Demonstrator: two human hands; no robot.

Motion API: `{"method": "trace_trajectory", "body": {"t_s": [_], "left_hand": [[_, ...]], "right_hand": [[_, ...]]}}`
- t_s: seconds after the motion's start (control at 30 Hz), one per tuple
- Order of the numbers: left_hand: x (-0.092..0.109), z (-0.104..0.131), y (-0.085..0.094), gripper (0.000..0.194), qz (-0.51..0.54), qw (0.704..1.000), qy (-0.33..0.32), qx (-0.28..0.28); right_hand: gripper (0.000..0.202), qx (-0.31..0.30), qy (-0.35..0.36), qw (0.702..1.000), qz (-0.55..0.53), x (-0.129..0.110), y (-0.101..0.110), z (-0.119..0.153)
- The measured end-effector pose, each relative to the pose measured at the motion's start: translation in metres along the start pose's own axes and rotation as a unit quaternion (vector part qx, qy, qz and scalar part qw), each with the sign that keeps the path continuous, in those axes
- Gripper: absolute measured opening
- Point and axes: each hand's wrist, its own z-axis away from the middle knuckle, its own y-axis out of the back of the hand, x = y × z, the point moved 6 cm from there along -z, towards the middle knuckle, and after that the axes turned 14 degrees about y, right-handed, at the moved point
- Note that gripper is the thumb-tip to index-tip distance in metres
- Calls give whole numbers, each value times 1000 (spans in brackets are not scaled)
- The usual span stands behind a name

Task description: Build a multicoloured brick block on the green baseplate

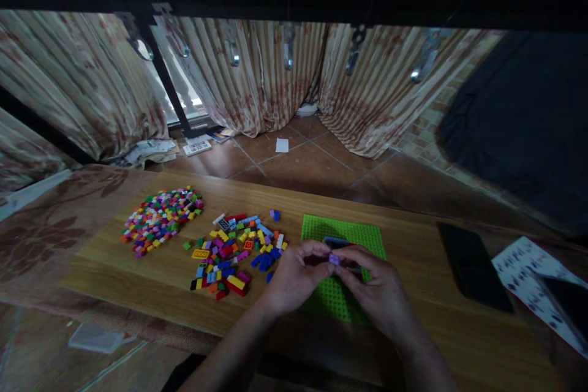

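Observation:
A small purple toy brick (pixel 334 259) is pinched between the fingertips of both my hands. My left hand (pixel 298 272) grips it from the left, thumb and fingers closed. From the other side my right hand (pixel 376 285) holds it between thumb and forefinger. Both hands hover over a green studded baseplate (pixel 342 309), hiding much of its middle. Behind the fingers a dark, bluish-grey built piece (pixel 337 241) shows in part on the plate; its full shape is hidden.
Left of the plate lies a loose spread of bigger coloured bricks (pixel 229 251). Farther left is a heap of small bricks (pixel 163 217). A black tablet-like slab (pixel 473 266) and a printed sheet (pixel 537 288) lie at right. The wooden tabletop (pixel 138 282) ends before the tiled floor.

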Motion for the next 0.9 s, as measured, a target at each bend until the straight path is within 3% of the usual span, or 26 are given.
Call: {"method": "trace_trajectory", "body": {"t_s": [0.13, 0.37, 0.53, 0.73, 0.9], "left_hand": [[-1, -2, -2, 19, -9, 1000, 5, 2], [-1, -5, 11, 15, -51, 997, -2, 63], [-6, -4, 6, 16, -43, 997, 2, 59], [-12, -4, -9, 36, 74, 997, 35, -11], [-10, -1, 3, 29, 50, 998, 16, 16]], "right_hand": [[17, 34, -12, 998, 43, 5, 14, 3], [25, 110, -55, 988, 91, 21, 36, 12], [26, 96, -48, 989, 97, 17, 29, 11], [23, 68, -24, 994, 81, 5, 6, 6], [22, 53, -7, 997, 52, -1, -15, 4]]}}
